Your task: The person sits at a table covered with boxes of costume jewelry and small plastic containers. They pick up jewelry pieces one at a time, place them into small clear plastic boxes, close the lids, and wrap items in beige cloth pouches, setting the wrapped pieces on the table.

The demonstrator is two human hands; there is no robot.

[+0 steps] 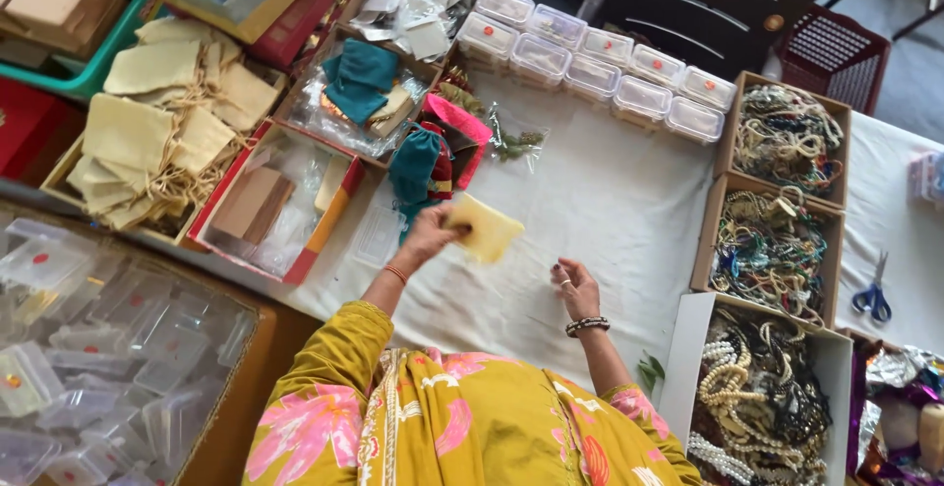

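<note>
The left hand (433, 233) pinches one edge of a small yellow cloth pouch (487, 228), holding it just above the white-covered surface (600, 201). The pouch sticks out to the right of that hand. The right hand (577, 287) hovers nearby over the cloth, fingers loosely curled and holding nothing. Boxes of beaded necklaces (772, 250) sit well to the right.

My left hand (431, 233) pinches a small, flat, pale-yellow cloth pouch (486, 228), tilted above the white tablecloth (600, 201).

white-clothed table (600, 201), bead boxes (772, 250) (three), scissors (871, 294)
</note>
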